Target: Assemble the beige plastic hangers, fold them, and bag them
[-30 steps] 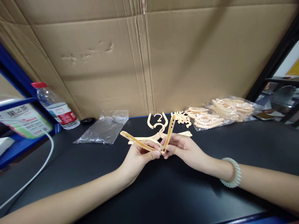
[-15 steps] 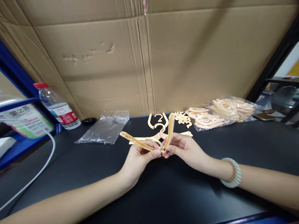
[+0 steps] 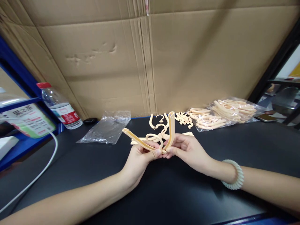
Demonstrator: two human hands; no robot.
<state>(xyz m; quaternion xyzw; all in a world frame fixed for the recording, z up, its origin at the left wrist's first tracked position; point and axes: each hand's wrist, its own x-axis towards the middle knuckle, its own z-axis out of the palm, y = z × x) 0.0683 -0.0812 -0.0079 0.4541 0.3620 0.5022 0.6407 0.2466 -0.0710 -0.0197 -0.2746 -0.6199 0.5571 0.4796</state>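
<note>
A cream plastic folding clothes hanger (image 3: 172,129) is held above the black table, its two arms raised in a V and its curved hook between them. My left hand (image 3: 142,154) is closed on the hanger near the joint, thumb on top, below the left arm. My right hand (image 3: 184,149) pinches the base of the right arm at the same joint. The fingertips of both hands nearly meet there and partly hide the joint. Just behind, another cream hanger (image 3: 161,135) lies spread on the table, partly covered by the held one.
Loose hanger arms (image 3: 152,121) and a pile of small hooks (image 3: 184,119) lie at the back. To their right sit bags of hanger parts (image 3: 232,109) and a phone (image 3: 267,117). A clear plastic bag (image 3: 106,128) and a water bottle (image 3: 63,109) are at left. Cardboard (image 3: 199,56) stands behind.
The held hanger has tilted slightly, and its hook now stands higher and shows more clearly between the arms. Both hands keep their grip in nearly the same place.
</note>
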